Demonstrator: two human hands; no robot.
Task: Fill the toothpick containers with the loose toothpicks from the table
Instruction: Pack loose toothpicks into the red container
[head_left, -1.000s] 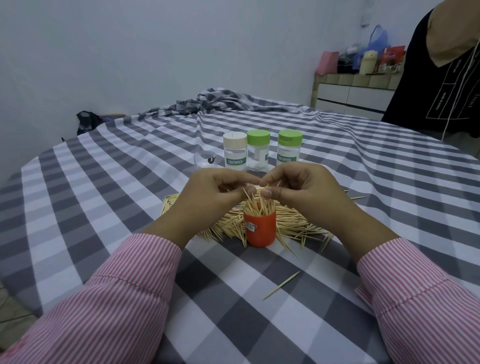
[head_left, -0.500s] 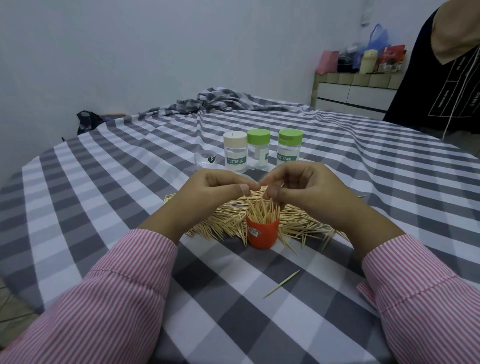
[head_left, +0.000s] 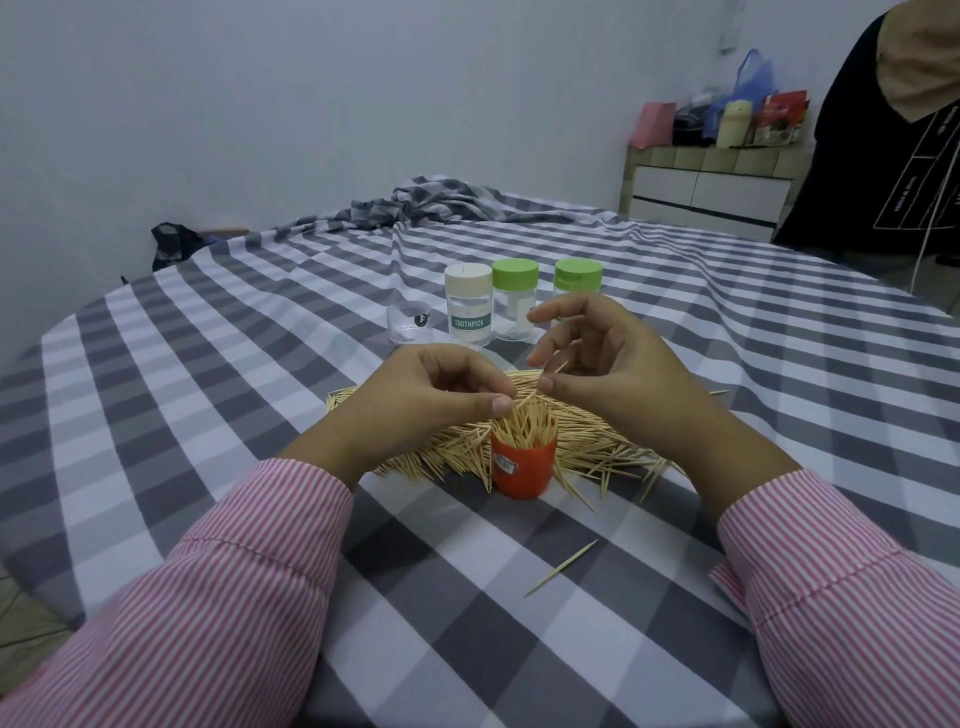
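Observation:
An orange toothpick container (head_left: 522, 467) stands upright in front of a pile of loose toothpicks (head_left: 587, 441), packed with toothpicks that stick out of its top. My left hand (head_left: 431, 395) hovers just above its left rim, thumb and fingers curled together at the toothpick tips. My right hand (head_left: 608, 364) is above and to the right; its thumb and a finger pinch one toothpick (head_left: 540, 387) that slants down toward the container, the other fingers spread. A single toothpick (head_left: 561, 567) lies alone nearer to me.
Behind the pile stand a white-capped bottle (head_left: 467, 304) labelled TOOTHPICK, two green-capped bottles (head_left: 515, 299), (head_left: 577, 275) and a low clear container (head_left: 408, 325). The checked tablecloth (head_left: 260, 415) is rumpled at the far edge. A person in black (head_left: 883, 156) stands at the right.
My right hand has lifted and spread its fingers, now pinching one slanted toothpick. My left hand stays by the container's rim.

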